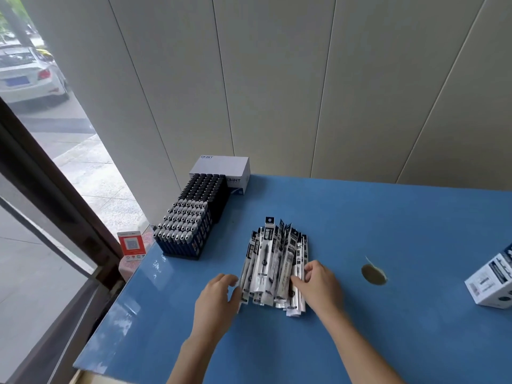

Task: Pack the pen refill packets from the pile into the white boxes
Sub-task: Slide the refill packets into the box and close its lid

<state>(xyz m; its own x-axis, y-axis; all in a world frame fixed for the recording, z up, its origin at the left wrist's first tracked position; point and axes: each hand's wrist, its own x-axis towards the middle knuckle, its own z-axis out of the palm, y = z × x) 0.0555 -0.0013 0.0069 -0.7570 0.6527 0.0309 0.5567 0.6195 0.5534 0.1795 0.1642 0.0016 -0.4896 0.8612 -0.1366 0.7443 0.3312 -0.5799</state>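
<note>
A pile of black-and-white pen refill packets [274, 259] lies in the middle of the blue table [401, 231]. My left hand [217, 296] is at the pile's near left edge, fingers curved against the outermost packets. On the near right side, my right hand [321, 284] has its fingertips on the packets' lower ends. A white box [491, 284] with dark print stands at the table's right edge, partly cut off by the frame.
Two racks of dark pens [191, 220] stand at the table's far left, with a white carton [224, 170] behind them. A round hole [374, 274] is in the tabletop right of the pile. A red sign [132, 245] leans by the window.
</note>
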